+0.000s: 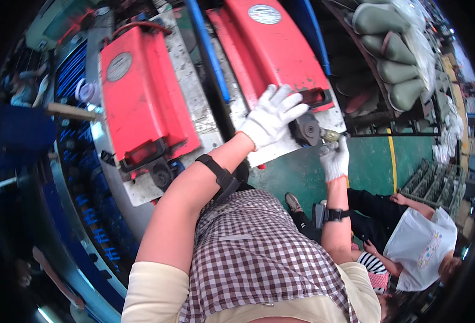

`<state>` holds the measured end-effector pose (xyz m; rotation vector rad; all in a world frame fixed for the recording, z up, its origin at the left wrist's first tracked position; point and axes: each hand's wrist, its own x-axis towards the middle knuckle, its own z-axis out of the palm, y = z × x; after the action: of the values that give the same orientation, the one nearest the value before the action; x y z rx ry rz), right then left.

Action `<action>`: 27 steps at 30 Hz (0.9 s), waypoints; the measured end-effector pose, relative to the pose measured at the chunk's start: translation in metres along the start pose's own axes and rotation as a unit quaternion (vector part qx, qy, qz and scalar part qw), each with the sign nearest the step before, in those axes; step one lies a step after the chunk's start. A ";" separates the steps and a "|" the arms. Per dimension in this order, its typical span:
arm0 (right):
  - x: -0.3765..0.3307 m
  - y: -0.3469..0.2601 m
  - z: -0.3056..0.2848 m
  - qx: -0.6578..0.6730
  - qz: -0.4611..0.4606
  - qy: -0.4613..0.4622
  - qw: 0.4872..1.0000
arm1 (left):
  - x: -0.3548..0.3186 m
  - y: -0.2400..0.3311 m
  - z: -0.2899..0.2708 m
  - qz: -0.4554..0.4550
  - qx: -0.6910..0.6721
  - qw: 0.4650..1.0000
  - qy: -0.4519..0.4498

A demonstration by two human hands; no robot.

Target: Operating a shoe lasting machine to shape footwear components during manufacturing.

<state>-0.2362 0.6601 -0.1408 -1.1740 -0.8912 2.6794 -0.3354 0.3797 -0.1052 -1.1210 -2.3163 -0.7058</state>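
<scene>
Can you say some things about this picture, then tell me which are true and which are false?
1. The left hand and right hand are both gloved in white fabric. True.
2. The left hand is clenched in a fist. False: its fingers are spread.
3. The long red metal cover nearest the left hand has a round silvery plate. True.
4. The floor is all orange. False: the smooth green floor has a yellow stripe.
5. The cloth apron has brown-and-white checks. True.
</scene>
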 end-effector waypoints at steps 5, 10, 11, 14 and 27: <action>-0.045 0.056 -0.015 -0.124 0.072 0.005 0.990 | -0.060 0.006 -0.104 -0.146 -0.124 0.980 -0.061; -0.088 0.134 0.048 -0.470 0.101 -0.287 0.829 | -0.165 0.008 -0.224 -0.306 -0.008 0.952 0.025; -0.095 0.151 0.067 -0.487 0.085 -0.366 0.788 | -0.179 0.008 -0.239 -0.298 0.014 0.954 0.028; -0.109 0.207 0.127 -0.618 -0.053 -0.515 0.591 | -0.200 0.003 -0.260 -0.356 0.040 0.929 -0.093; -0.159 0.287 0.156 -0.691 0.173 -0.418 0.563 | -0.190 -0.025 -0.253 -0.465 0.000 0.834 -0.298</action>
<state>-0.1898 0.3008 -0.1094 0.3498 -3.5487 2.2622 -0.2034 0.0997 -0.0342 -0.0859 -3.4187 -0.7161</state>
